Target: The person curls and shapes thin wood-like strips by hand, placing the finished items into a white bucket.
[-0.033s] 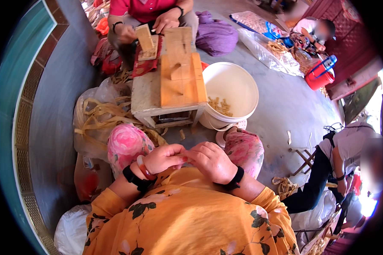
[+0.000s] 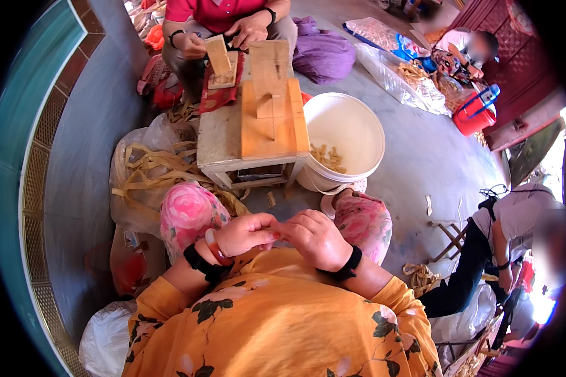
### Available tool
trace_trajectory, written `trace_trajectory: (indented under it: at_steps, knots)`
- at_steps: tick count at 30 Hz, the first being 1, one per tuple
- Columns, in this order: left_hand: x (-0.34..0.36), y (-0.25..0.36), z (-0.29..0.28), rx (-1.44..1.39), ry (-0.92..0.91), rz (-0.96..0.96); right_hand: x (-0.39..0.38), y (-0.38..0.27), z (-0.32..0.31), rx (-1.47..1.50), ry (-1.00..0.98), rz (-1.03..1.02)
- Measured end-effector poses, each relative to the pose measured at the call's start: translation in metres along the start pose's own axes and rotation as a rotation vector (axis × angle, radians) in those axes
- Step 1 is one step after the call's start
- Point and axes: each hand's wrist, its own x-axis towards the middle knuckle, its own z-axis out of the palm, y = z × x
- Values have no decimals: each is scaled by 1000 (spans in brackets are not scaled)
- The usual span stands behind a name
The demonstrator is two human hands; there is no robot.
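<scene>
Over the lap, both hands meet fingertip to fingertip.
Head view: left hand (image 2: 245, 232) and right hand (image 2: 314, 239) have their fingers curled together, pinching something small that is hidden between them. It is probably light and bendy like the pale strips (image 2: 148, 169); best held near its end.

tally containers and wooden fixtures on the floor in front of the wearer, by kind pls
White bucket: 1
Red jug with blue lid: 1
Low wooden table: 1
Orange wooden jig on the table: 1
Purple cloth bag: 1
Total: 5
</scene>
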Motion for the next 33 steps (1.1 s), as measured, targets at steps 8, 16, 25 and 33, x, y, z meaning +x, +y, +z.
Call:
trace_trajectory:
  at_steps: [8,16,25,33]
  knots:
    - [12,3,-17,388,155,54,-18,49,-62,-444,323,303]
    - [20,136,65,182,-497,669,-13,10,-83,253,857,451]
    - [-1,15,1,-117,30,210,18,12,-11,17,273,161]
    - [-4,12,-15,-515,170,127,23,28,-6,-212,235,96]
